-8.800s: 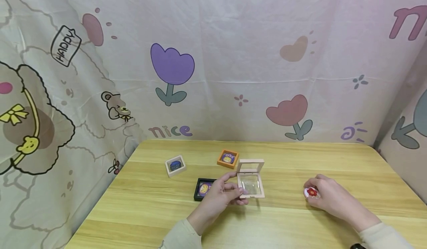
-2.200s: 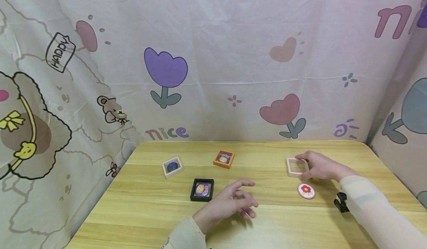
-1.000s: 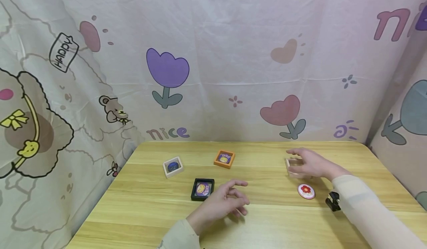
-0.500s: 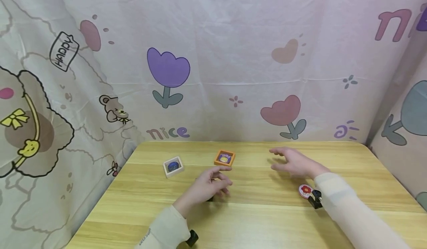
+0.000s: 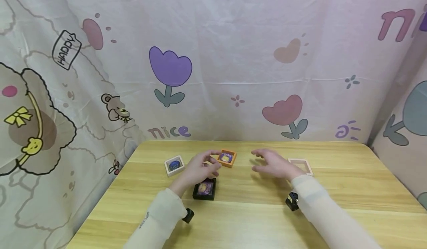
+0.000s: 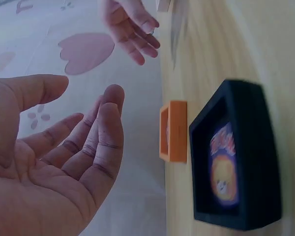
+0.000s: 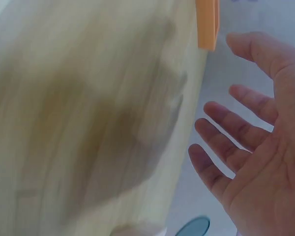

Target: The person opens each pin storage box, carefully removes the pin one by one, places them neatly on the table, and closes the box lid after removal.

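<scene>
My left hand [image 5: 200, 166], fingers loosely bent and holding nothing, hovers between the white frame and a small orange frame [image 5: 228, 164]. Its fingertips overlap the orange frame's left edge in the head view. My right hand [image 5: 274, 163] holds nothing either; thumb and fingers are spread toward the orange frame from its right, with a gap between them. That frame contains a purple round badge with a yellow figure [image 5: 226, 157]. Just below my left hand lies a black frame [image 6: 260, 162] with a similar badge [image 6: 223, 169].
A white frame [image 5: 176, 172] with a dark blue badge sits at the left. Partly behind my right wrist, a beige frame [image 5: 311, 168] lies on the wooden table [image 5: 240, 219]. A patterned cloth [image 5: 213, 56] hangs behind the table. Dark wrist devices [image 5: 292, 201] hang under both sleeves.
Earlier my left hand held the opened beige frame and my right a red-flower badge. The frame then lay at the right, released. Both hands moved toward the orange frame; my right sleeve hides the flower badge.
</scene>
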`<state>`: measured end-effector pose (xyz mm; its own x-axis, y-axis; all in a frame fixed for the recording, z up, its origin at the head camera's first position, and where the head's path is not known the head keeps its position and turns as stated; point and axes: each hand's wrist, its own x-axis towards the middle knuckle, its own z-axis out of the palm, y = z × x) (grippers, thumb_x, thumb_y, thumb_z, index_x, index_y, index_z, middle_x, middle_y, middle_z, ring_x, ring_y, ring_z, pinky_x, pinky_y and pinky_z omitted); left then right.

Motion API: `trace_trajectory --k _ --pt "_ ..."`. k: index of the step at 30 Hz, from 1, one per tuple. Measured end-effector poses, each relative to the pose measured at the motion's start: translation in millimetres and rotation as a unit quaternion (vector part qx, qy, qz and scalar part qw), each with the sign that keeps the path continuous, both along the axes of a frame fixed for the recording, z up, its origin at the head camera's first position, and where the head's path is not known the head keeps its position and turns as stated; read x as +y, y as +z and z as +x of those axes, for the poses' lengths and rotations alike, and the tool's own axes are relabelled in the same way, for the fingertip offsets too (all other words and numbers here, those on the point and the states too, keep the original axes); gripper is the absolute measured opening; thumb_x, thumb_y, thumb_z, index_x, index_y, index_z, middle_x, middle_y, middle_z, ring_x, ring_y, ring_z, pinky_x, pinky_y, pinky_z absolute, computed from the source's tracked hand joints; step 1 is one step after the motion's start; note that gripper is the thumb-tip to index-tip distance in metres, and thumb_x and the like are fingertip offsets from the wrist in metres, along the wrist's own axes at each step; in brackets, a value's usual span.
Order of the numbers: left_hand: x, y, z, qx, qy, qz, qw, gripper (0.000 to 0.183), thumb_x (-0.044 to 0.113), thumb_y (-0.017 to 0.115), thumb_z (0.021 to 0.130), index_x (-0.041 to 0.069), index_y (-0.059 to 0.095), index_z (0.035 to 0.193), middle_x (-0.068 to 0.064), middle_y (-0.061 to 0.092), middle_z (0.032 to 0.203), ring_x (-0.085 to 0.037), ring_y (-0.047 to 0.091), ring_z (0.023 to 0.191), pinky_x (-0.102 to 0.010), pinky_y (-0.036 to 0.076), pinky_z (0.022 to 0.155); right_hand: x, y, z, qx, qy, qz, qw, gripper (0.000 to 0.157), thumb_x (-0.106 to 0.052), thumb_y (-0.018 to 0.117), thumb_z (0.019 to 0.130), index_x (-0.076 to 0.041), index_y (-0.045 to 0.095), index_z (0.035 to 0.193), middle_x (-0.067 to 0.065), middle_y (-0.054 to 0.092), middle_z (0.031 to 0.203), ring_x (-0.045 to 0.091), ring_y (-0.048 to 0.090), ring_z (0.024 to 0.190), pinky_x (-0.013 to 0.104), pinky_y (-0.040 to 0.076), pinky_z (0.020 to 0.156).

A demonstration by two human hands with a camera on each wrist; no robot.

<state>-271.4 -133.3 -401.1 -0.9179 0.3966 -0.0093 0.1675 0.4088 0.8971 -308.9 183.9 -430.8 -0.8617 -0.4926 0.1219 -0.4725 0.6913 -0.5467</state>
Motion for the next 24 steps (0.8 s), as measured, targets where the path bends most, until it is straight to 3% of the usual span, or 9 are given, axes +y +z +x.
trace_trajectory --k 6,14,24 --pt "-4 1.9 -12.4 -0.014 0.013 -0.024 0.9995 0.048 0.022 0.067 0.106 0.016 0.056 0.153 -0.012 0.069 0.117 -0.021 0.077 0.093 -0.044 0.068 0.086 -22 -4.1 0.6 0.001 -0.023 0.002 1.000 0.068 -0.028 0.077 0.098 0.007 0.053 0.150 0.029 0.060 0.148 0.047 0.058 0.137 0.063 0.046 0.119" --pt "-13 -0.1 -26.8 -0.018 0.028 -0.051 0.9981 0.047 0.021 0.066 0.107 0.015 0.056 0.152 -0.012 0.068 0.114 -0.036 0.076 0.100 -0.048 0.067 0.084 -50 -10.0 1.5 0.004 -0.073 0.009 0.997 0.071 -0.031 0.079 0.098 0.003 0.051 0.153 0.029 0.057 0.150 0.047 0.059 0.133 0.063 0.050 0.115" --pt "-16 -5.2 -40.6 -0.034 0.025 -0.076 0.9963 0.048 0.021 0.067 0.107 0.011 0.055 0.152 -0.014 0.068 0.115 -0.035 0.076 0.095 -0.046 0.066 0.080 -71 -15.8 -2.8 -0.012 -0.117 0.013 0.993 0.073 -0.033 0.082 0.096 -0.003 0.051 0.155 0.028 0.057 0.148 0.046 0.059 0.133 0.064 0.052 0.112"
